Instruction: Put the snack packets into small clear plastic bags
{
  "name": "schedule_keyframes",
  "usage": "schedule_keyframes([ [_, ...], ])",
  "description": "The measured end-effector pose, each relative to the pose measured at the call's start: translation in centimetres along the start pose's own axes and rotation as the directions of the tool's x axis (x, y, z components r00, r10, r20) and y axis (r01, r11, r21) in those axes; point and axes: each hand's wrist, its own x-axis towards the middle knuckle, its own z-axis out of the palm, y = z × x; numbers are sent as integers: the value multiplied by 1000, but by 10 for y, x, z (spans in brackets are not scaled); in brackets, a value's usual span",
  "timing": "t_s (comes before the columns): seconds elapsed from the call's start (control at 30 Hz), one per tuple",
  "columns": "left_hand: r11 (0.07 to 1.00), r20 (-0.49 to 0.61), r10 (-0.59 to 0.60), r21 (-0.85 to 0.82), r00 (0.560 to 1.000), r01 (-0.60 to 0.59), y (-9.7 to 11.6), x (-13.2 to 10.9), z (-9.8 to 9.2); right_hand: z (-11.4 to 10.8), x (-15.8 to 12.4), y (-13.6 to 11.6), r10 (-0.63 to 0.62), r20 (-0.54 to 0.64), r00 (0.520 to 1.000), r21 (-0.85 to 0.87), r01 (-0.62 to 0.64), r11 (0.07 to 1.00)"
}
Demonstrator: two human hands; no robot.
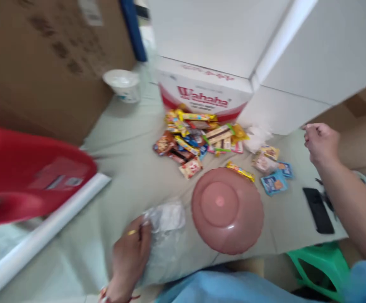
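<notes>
My left hand (131,252) is closed on the edge of a clear plastic bag (167,216) that lies flat on the table. To the right of the bag, a pink translucent bowl (249,210) rests upside down. My right hand (322,143) is raised over the table's right side, fingers curled together; whether anything small is between them cannot be made out. Behind the bowl lies a heap of wrapped snacks (198,136). Two blue snack packets (274,183) and a crumpled white plastic bag (257,139) lie between the bowl and my right hand.
A white and red Wahaha carton (205,94) stands behind the snacks. At left are a large cardboard box (53,54), a white cup (124,86), a red plastic object (34,172) and a white roll (50,227). A black phone (318,210) lies near the right edge, above a green stool (323,265).
</notes>
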Motion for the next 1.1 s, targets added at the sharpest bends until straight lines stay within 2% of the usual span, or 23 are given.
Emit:
schedule_keyframes([
  [0.03, 999, -31, 31, -23, 999, -32, 2, 0, 2, 17, -6, -27, -97, 92, 991, 3, 97, 995],
  [0.07, 997, -48, 53, -52, 997, -56, 3, 0, 4, 36, -14, -56, -218, 230, 949, 9, 222, 975],
  [0.1, 993, -71, 80, -79, 994, -86, 4, 0, 5, 56, -23, -87, -335, 394, 856, 33, 351, 936],
  [0.13, 988, -94, 103, -102, 990, -112, 4, 0, 7, 79, -32, -118, -433, 554, 711, 98, 461, 882],
  [0.17, 983, -112, 123, -120, 986, -136, 4, -1, 9, 102, -43, -149, -504, 690, 520, 191, 540, 820],
  [0.2, 978, -128, 142, -134, 981, -159, 3, -2, 10, 127, -53, -178, -542, 769, 338, 264, 604, 752],
  [0.23, 973, -141, 159, -144, 977, -179, 2, -3, 11, 153, -64, -206, -563, 802, 202, 312, 662, 682],
  [0.27, 969, -151, 174, -151, 973, -196, 2, -4, 12, 180, -73, -231, -571, 810, 137, 315, 719, 619],
  [0.3, 965, -158, 189, -155, 969, -213, 2, -5, 12, 206, -82, -254, -569, 816, 104, 295, 772, 564],
  [0.33, 960, -165, 205, -157, 965, -230, 2, -6, 12, 233, -89, -275, -565, 820, 91, 266, 813, 518],
  [0.37, 957, -179, 219, -154, 959, -247, 3, -6, 11, 259, -94, -293, -563, 820, 101, 232, 841, 489],
  [0.47, 944, -242, 257, -144, 936, -296, 5, -5, 9, 334, -102, -336, -578, 785, 221, 113, 868, 484],
  [0.53, 935, -269, 264, -166, 926, -314, 5, -6, 10, 379, -101, -359, -622, 729, 285, 95, 859, 504],
  [0.6, 927, -263, 256, -206, 930, -313, 3, -9, 12, 419, -99, -376, -646, 691, 325, 110, 836, 538],
  [0.7, 930, -271, 181, -264, 945, -254, 1, -13, 16, 458, -101, -388, -590, 701, 400, 107, 759, 642],
  [0.77, 921, -313, 129, -312, 941, -231, 0, -14, 17, 463, -108, -385, -550, 694, 464, 102, 694, 713],
  [0.8, 911, -338, 125, -334, 933, -243, -1, -14, 16, 456, -112, -380, -548, 679, 489, 111, 669, 735],
  [0.87, 888, -372, 165, -348, 913, -302, -2, -11, 11, 426, -120, -365, -578, 645, 501, 161, 649, 743],
  [0.93, 871, -335, 223, -354, 915, -342, -4, -8, 3, 375, -124, -342, -647, 613, 454, 251, 664, 704],
  [1.0, 844, -202, 268, -422, 942, -331, -5, -5, -7, 309, -127, -314, -732, 567, 377, 369, 679, 635],
  [1.07, 783, -65, 266, -568, 962, -255, 0, -1, -17, 237, -131, -283, -800, 520, 301, 477, 675, 564],
  [1.1, 740, -17, 220, -649, 975, -179, 5, 2, -22, 202, -136, -267, -821, 502, 272, 514, 669, 536],
])
